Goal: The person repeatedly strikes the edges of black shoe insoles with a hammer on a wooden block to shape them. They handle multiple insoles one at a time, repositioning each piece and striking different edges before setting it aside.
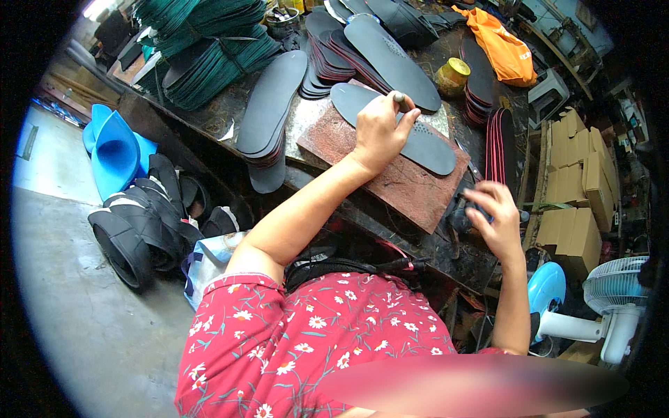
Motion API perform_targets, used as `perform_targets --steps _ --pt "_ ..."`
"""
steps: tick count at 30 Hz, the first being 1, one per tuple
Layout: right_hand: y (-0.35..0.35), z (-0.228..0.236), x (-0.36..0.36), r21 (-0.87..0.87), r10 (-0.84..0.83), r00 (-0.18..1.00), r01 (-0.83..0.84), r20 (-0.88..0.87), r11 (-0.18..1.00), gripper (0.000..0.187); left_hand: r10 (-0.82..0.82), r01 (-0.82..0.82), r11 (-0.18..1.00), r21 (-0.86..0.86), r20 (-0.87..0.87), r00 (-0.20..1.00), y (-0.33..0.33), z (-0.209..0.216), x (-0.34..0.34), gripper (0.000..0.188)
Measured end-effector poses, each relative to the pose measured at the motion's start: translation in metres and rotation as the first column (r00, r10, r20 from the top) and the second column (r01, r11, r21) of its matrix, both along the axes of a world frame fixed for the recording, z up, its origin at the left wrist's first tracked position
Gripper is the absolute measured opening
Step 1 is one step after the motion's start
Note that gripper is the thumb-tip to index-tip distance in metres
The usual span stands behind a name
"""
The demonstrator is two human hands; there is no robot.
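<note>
A dark grey shoe insole [431, 149] with a patch of small holes lies flat on a reddish-brown slab [411, 191] at the bench's near edge. My left hand [382, 134] is closed over the insole's middle, around a short grey rod-like tool whose round end [400, 102] shows above the fist. The tool's lower end is hidden. Right of the slab, my right hand [493, 214] has its fingers bent and apart, beside a dark object [461, 213] too shadowed to name. I cannot see anything held in it.
Insole stacks stand left [268, 111] and behind [394, 59] the slab. Also on the bench are green-edged bundled sheets [209, 52], a yellow-lidded jar [454, 72] and an orange bag [498, 45]. Black shoe parts [139, 223] lie lower left; cartons [575, 181] and a fan [617, 285] stand right.
</note>
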State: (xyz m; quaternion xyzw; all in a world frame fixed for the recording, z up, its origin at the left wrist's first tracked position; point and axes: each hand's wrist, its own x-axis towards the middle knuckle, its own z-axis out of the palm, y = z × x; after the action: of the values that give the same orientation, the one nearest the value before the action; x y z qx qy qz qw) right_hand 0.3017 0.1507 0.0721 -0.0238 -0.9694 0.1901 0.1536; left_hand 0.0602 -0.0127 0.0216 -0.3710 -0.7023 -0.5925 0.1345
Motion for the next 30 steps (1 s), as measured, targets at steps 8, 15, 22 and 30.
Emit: perform_targets --steps 8,15,22,30 --pt "-0.001 -0.004 -0.113 0.019 0.115 0.969 -0.122 0.220 0.992 0.057 0.101 -0.073 0.988 0.133 -0.225 0.969 -0.012 0.007 0.008 0.011" --pt "0.032 0.021 -0.146 0.277 0.124 0.888 0.003 -0.442 0.961 0.053 0.088 -0.005 0.966 0.257 -0.313 0.946 -0.010 0.007 0.002 0.015" --pt "0.036 -0.024 -0.185 0.309 -0.234 0.947 0.160 0.220 0.938 0.055 0.049 -0.033 0.997 0.063 -0.254 0.966 -0.007 0.004 0.001 0.014" --pt "0.079 -0.006 -0.051 0.254 -0.412 0.909 0.386 0.058 0.887 0.045 -0.008 0.009 1.000 0.020 -0.090 0.996 0.002 -0.006 0.000 0.012"
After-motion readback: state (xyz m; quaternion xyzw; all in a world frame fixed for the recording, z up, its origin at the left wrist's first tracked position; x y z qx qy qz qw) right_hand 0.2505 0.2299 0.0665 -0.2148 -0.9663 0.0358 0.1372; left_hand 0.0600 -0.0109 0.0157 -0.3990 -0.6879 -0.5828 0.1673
